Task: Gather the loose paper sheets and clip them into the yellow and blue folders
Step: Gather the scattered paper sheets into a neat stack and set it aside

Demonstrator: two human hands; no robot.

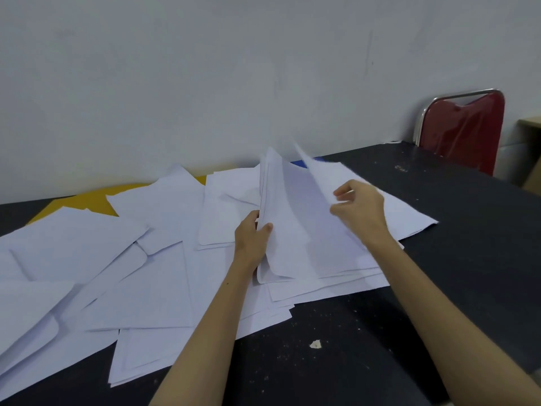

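Your left hand (254,232) pinches a raised bundle of sheets (288,218) mid-desk; right hand (358,208) lifts one sheet's edge. Thin, floppy, likely slippery: grip stacks by the squared edge.

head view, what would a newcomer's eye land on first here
White paper sheets sprawl over the left and middle of the dark table. At centre the left hand grips a raised sheaf while the right hand lifts one sheet. A red chair stands far right.
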